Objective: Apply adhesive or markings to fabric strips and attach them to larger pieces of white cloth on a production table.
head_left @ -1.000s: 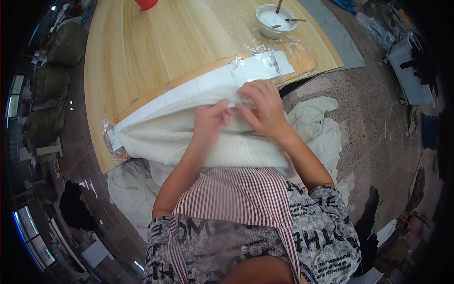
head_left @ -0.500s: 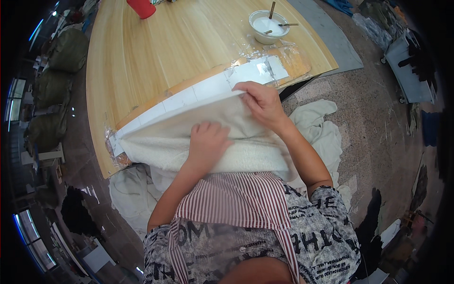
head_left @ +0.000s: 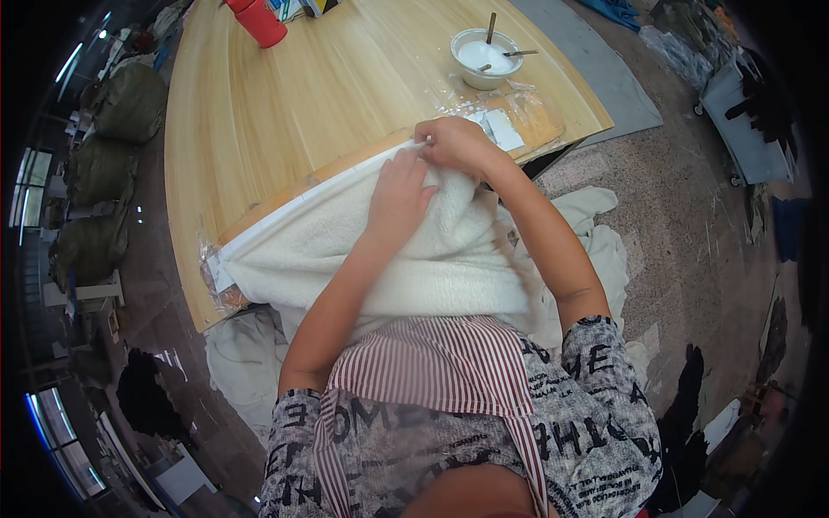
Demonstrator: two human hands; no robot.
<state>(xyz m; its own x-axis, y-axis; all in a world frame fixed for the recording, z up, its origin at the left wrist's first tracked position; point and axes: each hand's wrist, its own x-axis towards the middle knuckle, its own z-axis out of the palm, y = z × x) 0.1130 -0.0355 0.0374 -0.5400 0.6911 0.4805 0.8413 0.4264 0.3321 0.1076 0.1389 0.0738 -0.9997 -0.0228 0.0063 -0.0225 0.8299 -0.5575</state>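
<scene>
A cream fleece fabric point(head_left: 345, 233) lies over the near edge of the table, its far edge running along a white strip point(head_left: 294, 201) taped to the tabletop. My right hand point(head_left: 458, 145) pinches that edge toward the strip's right end. Close beside it, my left hand point(head_left: 399, 192) rests on the fleece, fingers stretched toward the edge. Folds bunch up beneath my right wrist, and the cloth hangs down over my striped apron point(head_left: 432, 367). Most of the strip is covered by the fabric.
On the wooden table point(head_left: 285, 104) stands a bowl point(head_left: 485, 78) of white paste with several sticks in it, and a red container point(head_left: 262, 26) at the far left. Pale cloth point(head_left: 596, 250) lies on the floor. A wheeled grey bin point(head_left: 751, 129) stands right.
The fabric's raised edge has come down onto the white strip, covering most of it. My right hand has moved away from me, and my left hand has moved up beside it.
</scene>
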